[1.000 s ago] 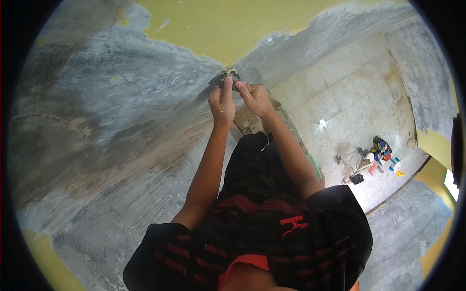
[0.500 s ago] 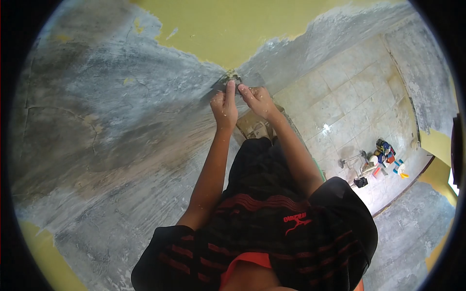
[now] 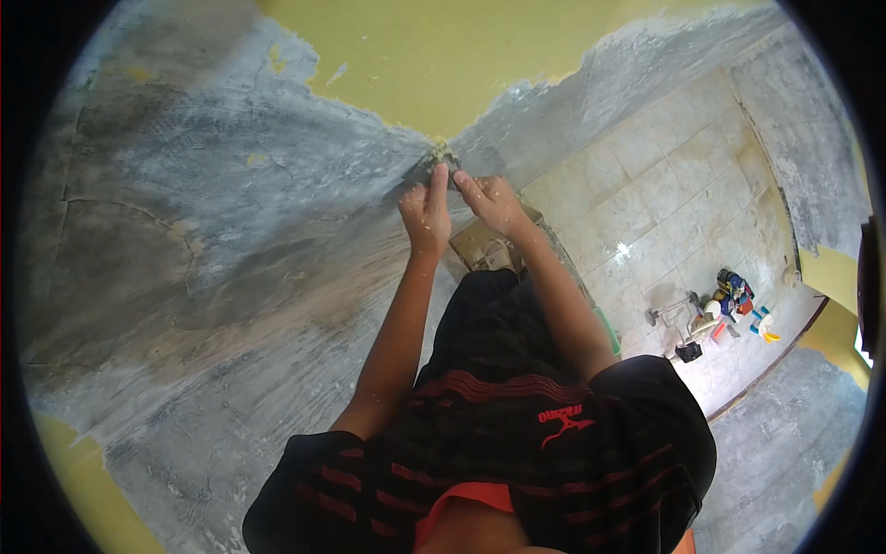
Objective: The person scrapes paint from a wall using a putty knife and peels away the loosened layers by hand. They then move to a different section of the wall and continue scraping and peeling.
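Both of my hands are at the wall corner, just below the pointed lower end of the yellow paint point(image 3: 415, 65). Between them they hold a dark, flat scraper point(image 3: 447, 162) against the corner, with pale paint flakes at its top edge. My left hand point(image 3: 426, 214) has its thumb stretched up along the scraper and its other fingers curled. Just to its right, my right hand point(image 3: 495, 203) pinches the scraper's other side with thumb and bent fingers. Small flakes cling to both hands. The scraper's lower part is hidden.
Bare grey plaster point(image 3: 231, 185) covers the wall on the left. Below my hands is a brownish surface point(image 3: 472, 242) at my feet. On the tiled floor point(image 3: 637, 194) at the right lie several coloured items point(image 3: 734, 291) beside a metal-legged object point(image 3: 678, 309).
My hands and the scraper sit slightly lower in the picture, and the wall has shifted a little too. The hold looks the same.
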`<state>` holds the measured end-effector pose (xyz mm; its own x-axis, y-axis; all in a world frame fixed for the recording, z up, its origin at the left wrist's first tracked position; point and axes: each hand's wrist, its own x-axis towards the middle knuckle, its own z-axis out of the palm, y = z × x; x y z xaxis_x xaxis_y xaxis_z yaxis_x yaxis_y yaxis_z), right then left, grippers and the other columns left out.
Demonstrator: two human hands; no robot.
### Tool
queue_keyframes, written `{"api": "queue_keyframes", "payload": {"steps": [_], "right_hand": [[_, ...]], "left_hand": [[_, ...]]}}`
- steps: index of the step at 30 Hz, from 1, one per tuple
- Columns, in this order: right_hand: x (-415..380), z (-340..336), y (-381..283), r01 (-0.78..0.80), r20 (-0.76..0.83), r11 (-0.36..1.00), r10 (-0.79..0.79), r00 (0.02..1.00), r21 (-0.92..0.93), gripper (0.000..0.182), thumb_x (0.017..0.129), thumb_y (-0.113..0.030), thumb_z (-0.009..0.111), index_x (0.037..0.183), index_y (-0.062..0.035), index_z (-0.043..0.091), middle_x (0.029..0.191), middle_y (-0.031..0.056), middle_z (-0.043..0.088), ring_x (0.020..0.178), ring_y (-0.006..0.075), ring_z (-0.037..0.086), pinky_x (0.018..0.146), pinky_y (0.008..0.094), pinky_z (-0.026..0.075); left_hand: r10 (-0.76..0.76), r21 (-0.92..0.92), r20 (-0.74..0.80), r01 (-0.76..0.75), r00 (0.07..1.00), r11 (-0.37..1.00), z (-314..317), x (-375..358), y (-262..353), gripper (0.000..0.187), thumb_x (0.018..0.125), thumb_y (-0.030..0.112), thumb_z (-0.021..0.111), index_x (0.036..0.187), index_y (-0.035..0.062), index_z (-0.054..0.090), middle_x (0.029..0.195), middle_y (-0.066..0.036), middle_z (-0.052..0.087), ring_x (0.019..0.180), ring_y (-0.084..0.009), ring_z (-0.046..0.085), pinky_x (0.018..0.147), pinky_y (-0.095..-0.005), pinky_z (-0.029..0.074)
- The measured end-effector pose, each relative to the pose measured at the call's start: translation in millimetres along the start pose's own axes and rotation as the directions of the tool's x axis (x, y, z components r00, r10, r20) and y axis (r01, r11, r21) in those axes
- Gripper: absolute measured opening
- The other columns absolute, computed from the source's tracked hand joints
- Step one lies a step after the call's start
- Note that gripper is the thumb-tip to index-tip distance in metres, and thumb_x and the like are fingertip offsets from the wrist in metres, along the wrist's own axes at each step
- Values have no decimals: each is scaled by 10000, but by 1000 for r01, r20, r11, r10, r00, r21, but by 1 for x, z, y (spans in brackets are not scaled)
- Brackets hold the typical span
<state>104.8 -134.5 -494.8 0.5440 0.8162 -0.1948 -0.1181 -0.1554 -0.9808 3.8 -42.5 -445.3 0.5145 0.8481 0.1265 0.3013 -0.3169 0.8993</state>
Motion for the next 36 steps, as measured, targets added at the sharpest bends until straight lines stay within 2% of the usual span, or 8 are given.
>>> {"api": "queue_keyframes", "payload": {"steps": [3,8,21,26,27,31,32,36], "right_hand": [[2,-4,11,-3,13,1000,4,1000,-23,736,1065,-569,546,696,67,529,593,118,355,613,166,355,556,430,394],[-8,-2,-8,10,-48,997,-13,999,-72,729,1065,-556,558,693,71,547,589,153,361,604,173,352,554,426,404],[-3,1,0,-5,-75,996,-2,997,-84,704,1064,-540,565,716,72,560,571,176,378,575,213,343,560,449,406],[0,4,-4,43,-71,996,-49,996,-81,691,1071,-526,560,732,76,578,587,184,405,594,184,374,572,431,420],[-3,0,-16,39,-61,994,-45,997,-98,691,1071,-526,560,732,76,578,587,184,405,594,184,374,572,431,420],[0,7,-13,40,-66,999,-40,997,-12,698,1072,-537,553,685,44,582,562,121,471,588,152,427,569,399,430],[-1,9,-1,13,-65,999,-11,998,29,697,1072,-541,551,673,30,584,560,90,489,584,144,444,566,391,431],[-13,2,-17,-59,-2,998,59,998,32,691,1073,-545,547,672,17,592,575,41,501,584,133,464,561,380,427]], "left_hand": [[70,-27,-78,-72,995,997,9,-1,-12,649,1054,373,679,597,-52,500,537,-22,364,565,-94,343,508,-399,286],[-82,-13,-3,82,997,997,-1,-2,13,662,1045,374,694,594,-71,500,525,-48,426,567,-104,363,518,-405,307],[-84,39,14,83,996,996,-4,4,1,682,1034,382,711,565,-54,480,523,-22,395,550,-105,336,501,-405,286],[-58,-158,-38,51,998,986,1,4,-2,687,1039,408,694,567,-34,464,541,3,381,559,-93,331,504,-399,282],[-46,-24,-37,46,998,999,-6,8,22,672,1041,405,688,580,-40,485,541,-3,383,556,-92,337,502,-398,286],[13,-167,-44,-20,999,986,-2,12,9,680,1021,422,707,579,-57,511,509,-53,386,540,-117,362,509,-404,323],[-34,-32,26,34,999,999,-7,9,-1,689,1019,436,703,577,-63,529,498,-70,411,528,-134,379,513,-408,339],[-24,-23,11,24,1000,999,-10,5,13,687,1018,443,701,584,-72,565,499,-82,447,511,-140,391,509,-407,338]]}}
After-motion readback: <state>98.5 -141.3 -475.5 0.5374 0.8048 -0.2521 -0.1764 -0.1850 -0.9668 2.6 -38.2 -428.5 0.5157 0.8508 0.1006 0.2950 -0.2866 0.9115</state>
